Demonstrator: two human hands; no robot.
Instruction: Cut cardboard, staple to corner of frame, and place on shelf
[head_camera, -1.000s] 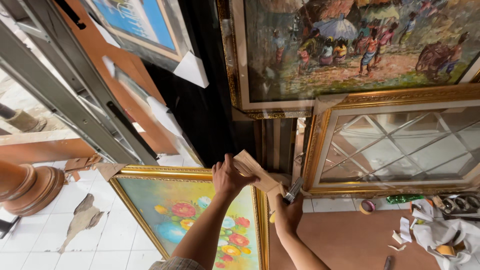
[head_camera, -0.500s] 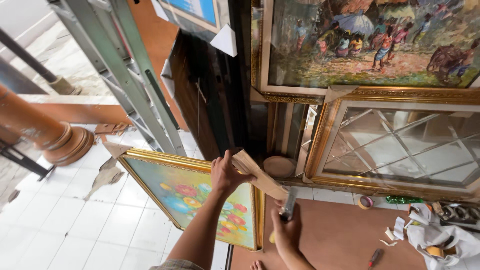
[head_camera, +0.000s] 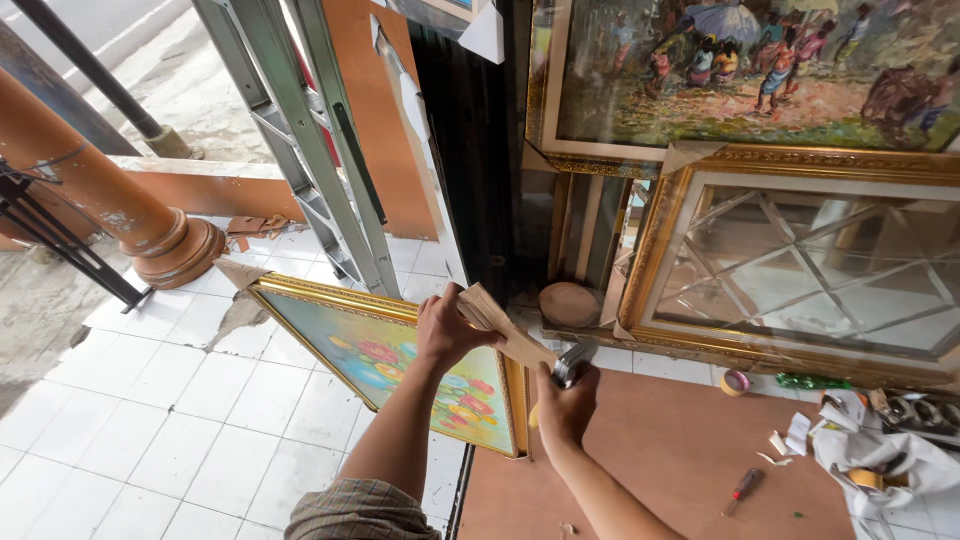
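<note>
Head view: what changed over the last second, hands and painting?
Mostly the camera swung: the ladder and pillar base now sit further into view at left. The right hand dropped slightly with its metal tool. The left hand kept its grip on the cardboard corner piece at the flower painting. Nothing was picked up or released.

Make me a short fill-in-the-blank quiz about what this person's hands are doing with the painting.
1. The left hand presses a brown cardboard piece onto the painting's ____ frame.
2. The flower painting stands on a white ____ floor.
3. The right hand grips a ____ tool.

Missing words: gold; tiled; metal
</note>
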